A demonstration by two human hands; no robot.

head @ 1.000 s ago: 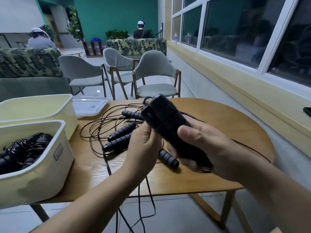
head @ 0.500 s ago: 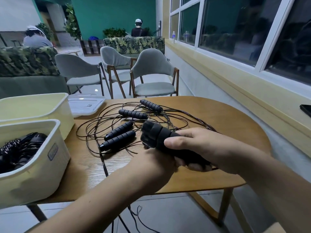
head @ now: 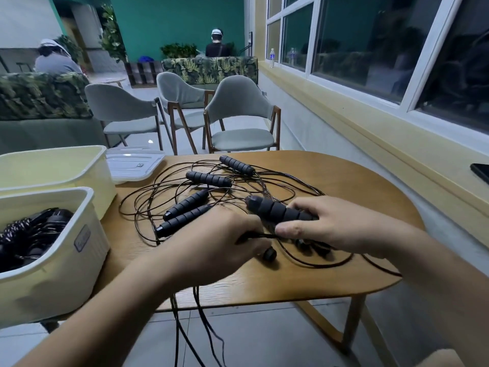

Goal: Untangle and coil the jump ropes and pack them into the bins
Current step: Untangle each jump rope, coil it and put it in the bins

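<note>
At the near left, a white bin (head: 79, 260) sits on the corner of the wooden table (head: 344, 186). Coiled ropes (head: 31, 234) are packed inside it, dark handles uppermost. Just behind it stands a pale yellow bin (head: 53, 170) whose inside cannot be seen. A clear lid (head: 135, 165) lies flat to the right of that far bin.

The tangled ropes (head: 148, 205) spread across the middle of the table as thin dark cords looping over one another. A near pair of handles (head: 182, 221) lies side by side among them, and a far pair of handles (head: 207, 179) lies apart toward the far edge. A few strands (head: 185, 329) hang off the near edge toward the floor.

The left hand (head: 214, 250) is low over the table near the front. Its fingers are curled together and pinch a cord (head: 260, 235) that runs to the right thumb. The round black end of a second handle (head: 269, 254) shows just below those fingers.

The right hand (head: 336, 226) clamps a ribbed black handle (head: 277, 211), with its fingers over the top and its thumb underneath. The free end of the handle points left.

Grey chairs (head: 238, 115) stand beyond the table, and a phone (head: 480, 170) lies on the sill (head: 397, 144) at the far right.
</note>
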